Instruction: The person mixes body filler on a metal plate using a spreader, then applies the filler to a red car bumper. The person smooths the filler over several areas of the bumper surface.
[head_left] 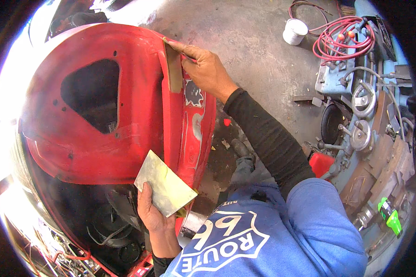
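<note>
A red car body panel (143, 60) with a large rounded triangular opening (94, 94) fills the left half. My right hand (207, 69) is closed at its upper right edge, fingers pinching a thin flat spreader (188, 58) seen almost edge-on. Beneath and beside the fingertips, an olive-tan strip of filler (174, 74) runs along the groove of the panel; the fingers partly hide where the spreader meets it. Lower down, my left hand (153, 213) grips a flat square mixing board (164, 184) smeared with pale yellow filler, its thumb on top.
Bare grey patches (194, 94) mark the panel's right flange. On the right stands a blue machine (330, 81) with handwheels (364, 96) and a coiled red hose (344, 39). A white bucket (295, 31) stands on the concrete floor (245, 51). A green-capped bottle (390, 218) lies lower right.
</note>
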